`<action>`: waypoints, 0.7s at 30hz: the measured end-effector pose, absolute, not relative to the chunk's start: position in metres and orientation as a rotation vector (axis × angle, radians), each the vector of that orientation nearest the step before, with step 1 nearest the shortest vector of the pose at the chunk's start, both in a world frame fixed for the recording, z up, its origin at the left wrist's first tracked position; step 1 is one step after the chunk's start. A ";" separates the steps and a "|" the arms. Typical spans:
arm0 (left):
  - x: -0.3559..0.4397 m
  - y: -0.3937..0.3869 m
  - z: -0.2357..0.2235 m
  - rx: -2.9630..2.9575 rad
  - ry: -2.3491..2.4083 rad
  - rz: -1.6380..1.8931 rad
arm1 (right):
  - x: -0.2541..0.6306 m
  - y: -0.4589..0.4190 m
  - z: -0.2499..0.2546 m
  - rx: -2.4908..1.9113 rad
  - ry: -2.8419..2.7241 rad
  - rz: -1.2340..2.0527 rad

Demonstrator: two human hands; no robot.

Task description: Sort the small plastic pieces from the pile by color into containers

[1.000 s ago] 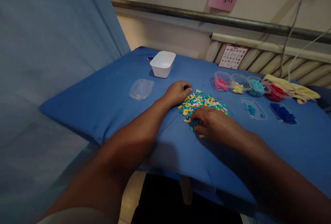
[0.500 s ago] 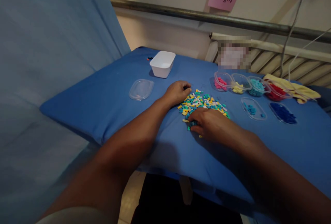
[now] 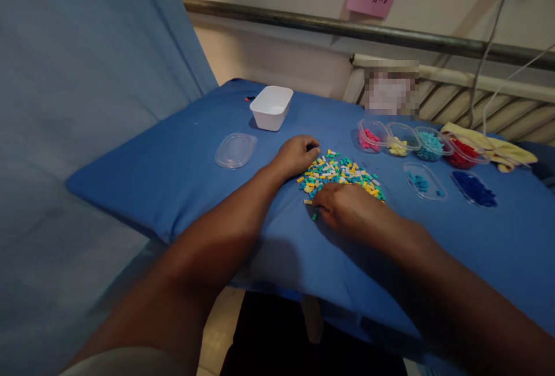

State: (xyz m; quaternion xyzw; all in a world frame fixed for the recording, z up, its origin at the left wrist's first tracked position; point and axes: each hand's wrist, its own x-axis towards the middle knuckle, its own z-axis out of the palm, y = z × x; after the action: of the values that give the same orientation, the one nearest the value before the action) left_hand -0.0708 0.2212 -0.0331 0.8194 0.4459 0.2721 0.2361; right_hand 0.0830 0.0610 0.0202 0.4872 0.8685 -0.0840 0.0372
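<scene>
A pile of small plastic pieces in yellow, white, green and teal is spread on the blue cloth. My left hand rests at its left edge, fingers bent and a dark gap between thumb and forefinger; no held piece shows there. At the pile's near side, my right hand is closed, thumb and fingers drawn together. Whatever is inside that grasp is hidden. One green piece lies just below the right fingertips, and a pale yellow piece sits to their left.
Beyond the pile are a white tub and a clear lid. On the right stand clear tubs of pink, pale yellow, turquoise and red pieces. Nearer are lids holding blue and dark blue pieces. A yellow cloth lies behind.
My right hand has shifted slightly left, and its fingers have closed from a wider curl over teal pieces. The yellow piece beneath it is now hidden. My left hand has stayed in place.
</scene>
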 end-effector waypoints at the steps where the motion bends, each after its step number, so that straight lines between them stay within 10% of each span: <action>1: -0.071 0.221 -0.033 2.251 1.219 0.749 | 0.082 0.061 0.021 1.495 2.648 -0.234; 15: -0.072 0.225 -0.035 2.245 1.216 0.755 | 0.072 0.064 0.025 1.418 2.696 -0.175; 21: -0.074 0.227 -0.038 2.268 1.184 0.768 | 0.118 0.071 0.007 1.797 2.914 -1.201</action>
State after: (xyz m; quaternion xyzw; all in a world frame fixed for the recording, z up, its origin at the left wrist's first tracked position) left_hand -0.0736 0.2271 -0.0384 0.8257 0.4311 0.2795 0.2330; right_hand 0.1184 0.0713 0.0072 0.4808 0.7795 -0.3212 -0.2409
